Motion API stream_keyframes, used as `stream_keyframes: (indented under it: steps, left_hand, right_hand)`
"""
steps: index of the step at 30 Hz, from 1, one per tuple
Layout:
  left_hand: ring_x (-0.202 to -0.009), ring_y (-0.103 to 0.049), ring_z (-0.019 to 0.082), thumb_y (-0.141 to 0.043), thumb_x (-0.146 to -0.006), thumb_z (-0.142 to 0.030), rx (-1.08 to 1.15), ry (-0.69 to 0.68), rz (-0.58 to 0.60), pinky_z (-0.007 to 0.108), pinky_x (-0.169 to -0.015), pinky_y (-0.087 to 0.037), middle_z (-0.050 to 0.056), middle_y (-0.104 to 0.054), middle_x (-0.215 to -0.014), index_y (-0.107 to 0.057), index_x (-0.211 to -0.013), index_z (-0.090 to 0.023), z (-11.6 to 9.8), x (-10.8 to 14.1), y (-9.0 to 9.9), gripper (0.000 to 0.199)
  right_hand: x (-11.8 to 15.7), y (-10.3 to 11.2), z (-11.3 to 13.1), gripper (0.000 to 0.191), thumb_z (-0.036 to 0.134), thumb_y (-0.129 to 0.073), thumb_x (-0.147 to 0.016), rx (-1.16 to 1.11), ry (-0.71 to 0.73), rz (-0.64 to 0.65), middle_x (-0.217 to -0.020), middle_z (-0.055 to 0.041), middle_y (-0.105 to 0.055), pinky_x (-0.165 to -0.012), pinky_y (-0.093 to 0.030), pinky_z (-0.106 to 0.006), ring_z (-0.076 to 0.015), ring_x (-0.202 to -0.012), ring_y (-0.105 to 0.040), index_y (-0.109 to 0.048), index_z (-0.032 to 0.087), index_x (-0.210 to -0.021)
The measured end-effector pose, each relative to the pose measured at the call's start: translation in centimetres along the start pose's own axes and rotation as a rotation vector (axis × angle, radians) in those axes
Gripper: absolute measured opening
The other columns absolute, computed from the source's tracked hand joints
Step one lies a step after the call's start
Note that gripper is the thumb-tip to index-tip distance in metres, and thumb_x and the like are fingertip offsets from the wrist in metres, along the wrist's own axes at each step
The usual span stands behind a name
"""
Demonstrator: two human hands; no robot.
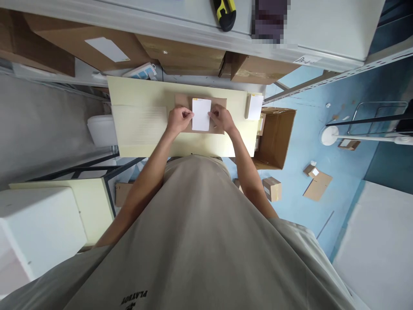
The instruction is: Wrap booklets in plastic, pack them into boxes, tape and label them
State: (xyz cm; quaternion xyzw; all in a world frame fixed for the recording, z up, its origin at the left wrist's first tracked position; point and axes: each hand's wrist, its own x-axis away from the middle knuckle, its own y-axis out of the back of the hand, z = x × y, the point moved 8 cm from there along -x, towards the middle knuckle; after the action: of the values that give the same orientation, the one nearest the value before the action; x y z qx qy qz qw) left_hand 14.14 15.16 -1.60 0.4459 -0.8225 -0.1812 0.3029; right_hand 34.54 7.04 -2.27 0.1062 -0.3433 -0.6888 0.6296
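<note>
A white label (201, 115) with a small orange mark on its top edge is over a flat brown cardboard box (184, 101) on the pale yellow table. My left hand (179, 119) pinches the label's left edge between thumb and fingertips. At the opposite edge, my right hand (222, 117) pinches it the same way. Whether the label touches the cardboard I cannot tell. A stack of similar white labels (254, 106) stands at the table's right end.
An open cardboard box (275, 140) stands beside the table's right end. Large cartons (190, 54) line the shelf behind. A yellow and black utility knife (225, 15) lies on the upper shelf. Small boxes (272, 188) sit on the blue floor.
</note>
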Motion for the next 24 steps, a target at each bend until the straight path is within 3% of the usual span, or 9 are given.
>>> stream_keyframes:
  steps: [24]
  left_hand:
    - [-0.086, -0.071, 0.021, -0.07, -0.089, -0.028, -0.023, -0.004, -0.045, 0.034, -0.09, -0.057, 0.007, -0.081, -0.095, -0.078, -0.09, -0.019, 0.41, 0.56, -0.32, 0.012]
  right_hand:
    - [-0.22, -1.05, -0.83, 0.017, 0.036, -0.061, -0.104, 0.088, 0.046, -0.029, -0.1, -0.0077, -0.072, -0.092, -0.056, -0.044, -0.0259, -0.095, -0.065, -0.064, 0.023, -0.094]
